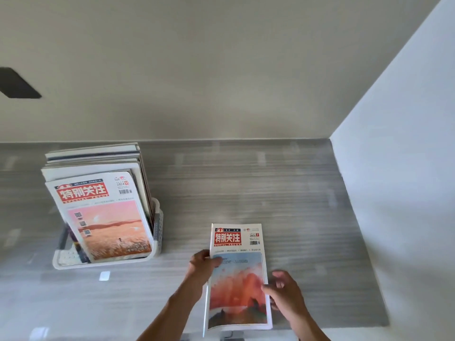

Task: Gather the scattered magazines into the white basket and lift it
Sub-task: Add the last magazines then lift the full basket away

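A magazine (237,279) with a red title block and an orange-blue cover is held just above the grey table, near its front edge. My left hand (203,265) grips its left edge, thumb on the cover. My right hand (285,292) holds its right edge, with the fingers curled under it. At the left stands the white basket (157,227), a perforated plastic one. Several magazines (103,212) lean upright in it, the front one showing a pink-orange cover.
The grey wood-grain table (246,188) runs back to a beige wall. A white wall (394,168) bounds it on the right. A small white tag (104,276) lies in front of the basket. A dark patch (17,83) marks the wall at the upper left.
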